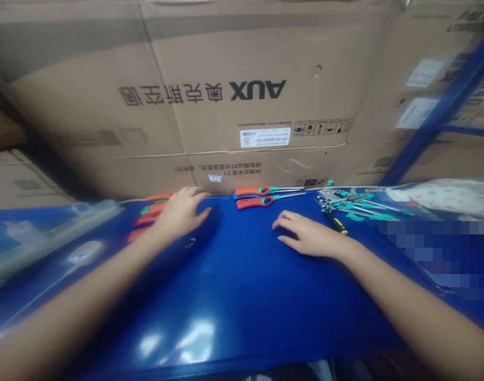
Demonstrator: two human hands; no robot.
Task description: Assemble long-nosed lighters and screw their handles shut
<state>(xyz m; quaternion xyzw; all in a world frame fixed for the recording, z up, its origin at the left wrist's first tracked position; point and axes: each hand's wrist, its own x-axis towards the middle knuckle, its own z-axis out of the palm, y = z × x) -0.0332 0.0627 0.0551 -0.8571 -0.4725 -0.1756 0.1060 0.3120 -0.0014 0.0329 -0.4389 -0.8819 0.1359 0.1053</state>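
Note:
My left hand hovers at the table's far left part, fingers stretched and thumb apart, with nothing visible in it. Beside and partly behind it lie several orange-red handle pieces, some with green parts. My right hand is over the middle right of the blue table, its fingers loosely curved and apart, holding nothing I can see. Between the hands, towards the back, lie long-nosed lighters with orange handles and metal tubes. Right of them is a pile of metal rods with green parts. A yellow-and-black screwdriver lies near my right wrist.
Large cardboard boxes stand along the back edge. At left are a clear plastic-wrapped item and a white mouse-like object with a cord. A patterned white cloth or bag and a blue metal post are at right.

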